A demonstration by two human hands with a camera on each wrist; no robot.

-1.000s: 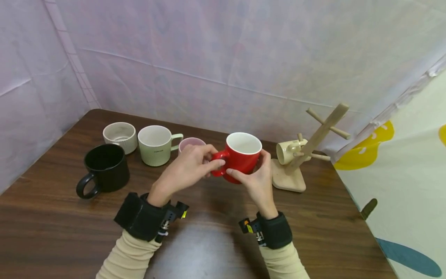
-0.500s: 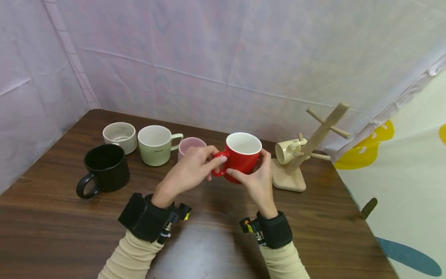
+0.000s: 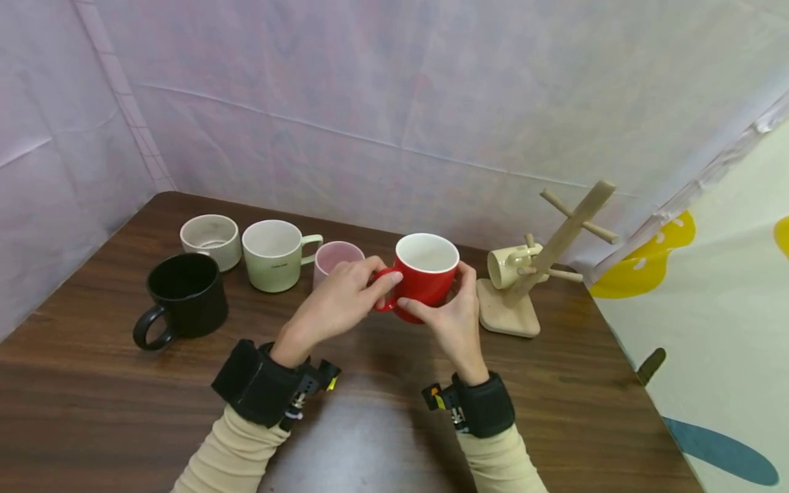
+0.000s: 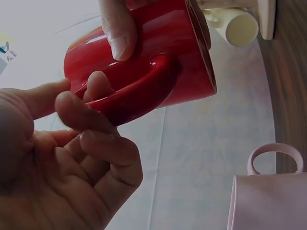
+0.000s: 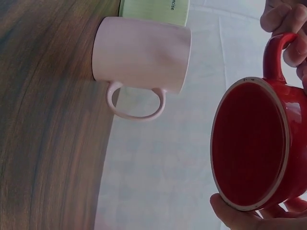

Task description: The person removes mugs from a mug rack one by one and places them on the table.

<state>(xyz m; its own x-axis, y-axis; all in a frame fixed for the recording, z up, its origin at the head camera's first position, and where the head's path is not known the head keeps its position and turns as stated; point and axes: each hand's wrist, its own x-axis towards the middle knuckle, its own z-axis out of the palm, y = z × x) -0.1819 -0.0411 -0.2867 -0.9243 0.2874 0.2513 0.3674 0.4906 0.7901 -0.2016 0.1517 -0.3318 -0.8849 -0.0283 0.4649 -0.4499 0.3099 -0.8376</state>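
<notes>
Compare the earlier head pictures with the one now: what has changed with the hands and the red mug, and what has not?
Little changed. The left hand shifted its fingers on the handle of the red mug, and its wrist drew slightly right. The right hand keeps holding the mug's body above the table. The other mugs and the rack stayed put.

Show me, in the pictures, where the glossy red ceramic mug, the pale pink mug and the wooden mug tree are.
glossy red ceramic mug (image 3: 425, 284): head view, on its outer wall.
pale pink mug (image 5: 141, 55): right wrist view, on its side wall.
wooden mug tree (image 3: 564, 239): head view, on its slanted trunk.
</notes>
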